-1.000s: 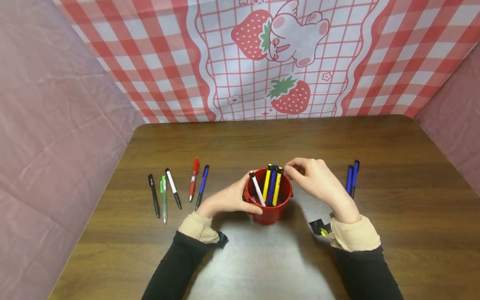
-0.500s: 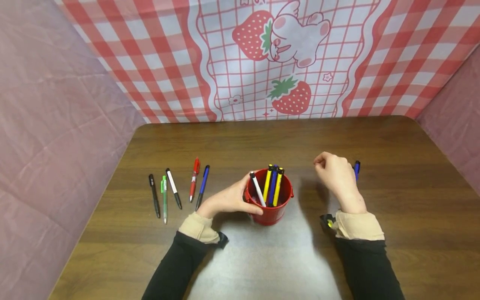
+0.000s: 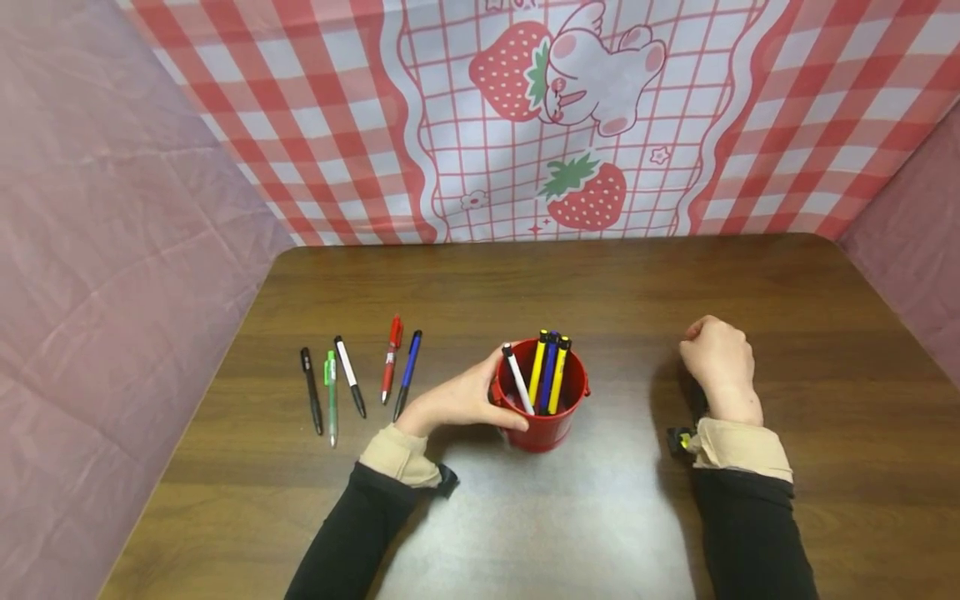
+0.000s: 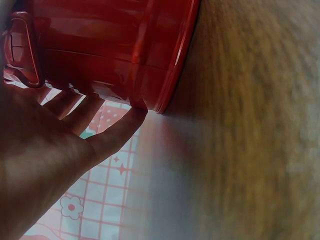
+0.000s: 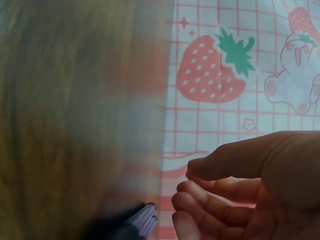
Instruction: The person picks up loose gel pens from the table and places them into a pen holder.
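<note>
A small red bucket (image 3: 543, 433) stands upright on the table, gripped at its left side by my left hand (image 3: 457, 398), the thumb lying across the front. In the left wrist view the fingers reach along the glossy bucket wall (image 4: 95, 45). Leaning inside are a white pen (image 3: 519, 379), two yellow pens (image 3: 558, 379) and a blue pen between these. My right hand (image 3: 720, 362) hovers at the right, fingers loosely bent with nothing in them. Beneath it, in the right wrist view, are blurred blue pens (image 5: 145, 220) with dark ends; the hand hides them in the head view.
To the left lie a black pen (image 3: 312, 392), a green pen (image 3: 332, 400), a white pen (image 3: 350, 377), a red pen (image 3: 391, 360) and a blue pen (image 3: 407, 373). A checked strawberry cloth (image 3: 465, 150) hangs behind the wooden table (image 3: 480, 292).
My right hand has moved from the bucket's rim to the right, over the blue pens, covering them from the head view. The left hand and bucket have stayed in place.
</note>
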`<state>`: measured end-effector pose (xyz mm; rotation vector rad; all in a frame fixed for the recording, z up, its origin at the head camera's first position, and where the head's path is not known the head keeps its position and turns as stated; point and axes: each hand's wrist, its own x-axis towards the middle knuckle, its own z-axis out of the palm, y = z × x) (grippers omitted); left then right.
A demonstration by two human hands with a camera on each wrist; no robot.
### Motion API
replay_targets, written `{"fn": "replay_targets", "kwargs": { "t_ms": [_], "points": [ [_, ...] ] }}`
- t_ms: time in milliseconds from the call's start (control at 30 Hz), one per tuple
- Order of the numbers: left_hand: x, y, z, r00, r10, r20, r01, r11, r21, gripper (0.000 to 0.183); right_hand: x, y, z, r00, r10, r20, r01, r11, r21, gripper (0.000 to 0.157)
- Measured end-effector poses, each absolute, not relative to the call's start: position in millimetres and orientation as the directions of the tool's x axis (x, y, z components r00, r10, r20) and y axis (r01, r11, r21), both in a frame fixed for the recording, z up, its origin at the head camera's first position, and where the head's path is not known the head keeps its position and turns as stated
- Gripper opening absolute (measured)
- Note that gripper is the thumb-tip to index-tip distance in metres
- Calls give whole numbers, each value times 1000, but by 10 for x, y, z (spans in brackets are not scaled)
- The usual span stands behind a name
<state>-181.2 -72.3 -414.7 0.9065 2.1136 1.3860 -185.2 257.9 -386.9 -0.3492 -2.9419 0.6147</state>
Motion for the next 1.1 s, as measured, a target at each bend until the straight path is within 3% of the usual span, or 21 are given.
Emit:
{"fn": "replay_targets", "kwargs": {
  "t_ms": [467, 867, 1100],
  "points": [
    [-1811, -717, -4150, -679, 733, -23, 261, 271, 927, 83, -1847, 2668, -3940, -954, 295, -62, 295, 874, -387, 43],
    [-1807, -722, -4141, -684, 728, -40, 256, 291, 922, 84, -1847, 2674, -3938, -960, 268, -86, 281, 891, -358, 30],
    [-1791, -711, -4087, -686, 725, -67, 235, 307, 922, 84, -1850, 2687, -3942, -960, 261, -105, 282, 891, -356, 32]
  ]
}}
